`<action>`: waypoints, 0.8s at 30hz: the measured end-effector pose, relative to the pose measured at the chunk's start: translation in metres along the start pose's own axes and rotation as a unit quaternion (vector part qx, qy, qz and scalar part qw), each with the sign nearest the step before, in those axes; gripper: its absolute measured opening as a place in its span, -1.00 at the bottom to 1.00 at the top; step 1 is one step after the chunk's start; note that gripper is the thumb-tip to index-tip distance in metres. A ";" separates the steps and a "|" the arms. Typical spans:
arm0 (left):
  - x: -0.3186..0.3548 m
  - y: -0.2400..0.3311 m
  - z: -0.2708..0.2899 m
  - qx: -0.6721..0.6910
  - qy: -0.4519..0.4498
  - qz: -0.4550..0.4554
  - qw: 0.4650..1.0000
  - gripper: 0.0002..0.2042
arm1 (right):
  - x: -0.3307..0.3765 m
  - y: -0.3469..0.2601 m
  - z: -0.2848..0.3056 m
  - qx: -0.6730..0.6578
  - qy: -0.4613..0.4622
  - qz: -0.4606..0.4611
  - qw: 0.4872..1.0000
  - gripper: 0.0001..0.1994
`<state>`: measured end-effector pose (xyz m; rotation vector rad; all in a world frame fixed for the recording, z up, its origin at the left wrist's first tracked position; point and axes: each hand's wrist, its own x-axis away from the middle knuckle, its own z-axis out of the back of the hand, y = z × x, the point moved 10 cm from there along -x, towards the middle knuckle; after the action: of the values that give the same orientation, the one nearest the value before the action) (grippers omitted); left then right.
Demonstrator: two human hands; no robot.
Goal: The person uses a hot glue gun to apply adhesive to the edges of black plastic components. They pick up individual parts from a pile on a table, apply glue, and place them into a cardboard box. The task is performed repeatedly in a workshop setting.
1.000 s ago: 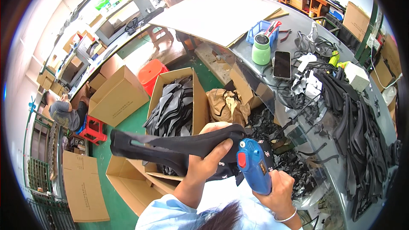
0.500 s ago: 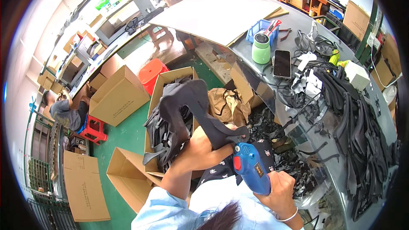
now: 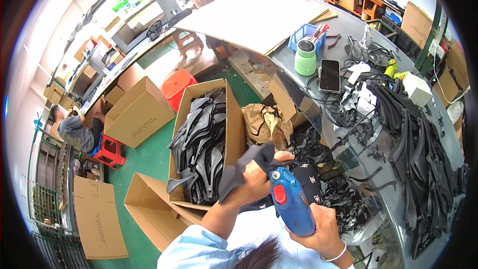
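My left hand (image 3: pixel 254 178) is closed around a curved, flexible-looking black piece (image 3: pixel 235 175), which drapes over its back and wrist. My right hand (image 3: pixel 321 230) grips a blue handheld power tool (image 3: pixel 293 206) with a red button. The tool's head points up and left and is close beside the left hand's fingers. Whether it touches the black piece cannot be made out. Just left of my hands, an open cardboard box (image 3: pixel 236 129) holds a heap of similar dark shaped pieces (image 3: pixel 203 137).
Long black strips (image 3: pixel 416 154) lie on the grey table (image 3: pixel 378 189) at right, with a phone (image 3: pixel 329 75), green bottle (image 3: pixel 304 60) and blue basket (image 3: pixel 298 35) beyond. Black scraps (image 3: pixel 343 201) fill the space beneath. A person (image 3: pixel 79 132) sits at far left near cartons (image 3: pixel 139 114).
My left hand has turned and lowered the black piece toward me, uncovering the box of pieces behind it. The blue tool is more upright and slightly lower.
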<state>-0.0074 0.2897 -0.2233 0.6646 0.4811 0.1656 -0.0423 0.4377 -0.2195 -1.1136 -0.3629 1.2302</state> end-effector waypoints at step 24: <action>0.009 -0.003 0.001 0.678 0.241 0.068 0.691 -0.34 | -0.007 0.013 -0.011 -0.051 -0.001 -0.036 0.998 -0.60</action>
<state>0.0005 0.2897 -0.2281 2.1728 1.0715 0.0963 -0.0439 0.4256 -0.2333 -1.1774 -0.4679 1.1591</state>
